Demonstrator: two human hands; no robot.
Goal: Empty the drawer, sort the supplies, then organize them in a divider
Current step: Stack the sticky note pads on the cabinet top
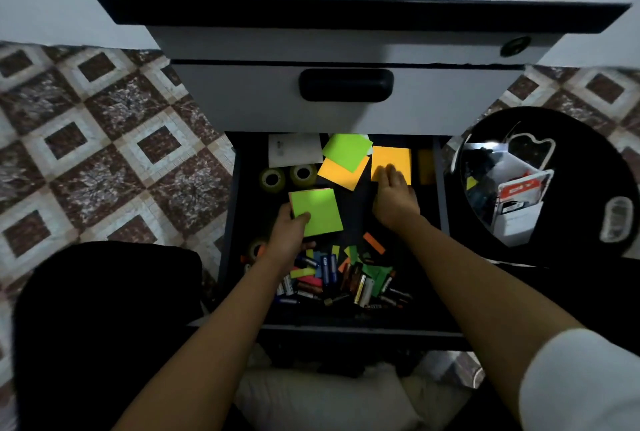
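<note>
Currently the left hand (289,233) grips a square lime-green sticky-note pad (316,212); the right hand (394,195) lays near-straight fingers on a square orange sticky-note pad (393,157). Labels on the loose cylindrical batteries (329,269) are too blurred to read.

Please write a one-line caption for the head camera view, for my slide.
Left hand holds a green sticky-note pad while the right hand touches an orange pad in the open drawer.

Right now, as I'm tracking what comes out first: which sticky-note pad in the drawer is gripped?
The square green paper pad in the left hand, thumb on top. The right hand only rests on a square orange paper pad.
</note>
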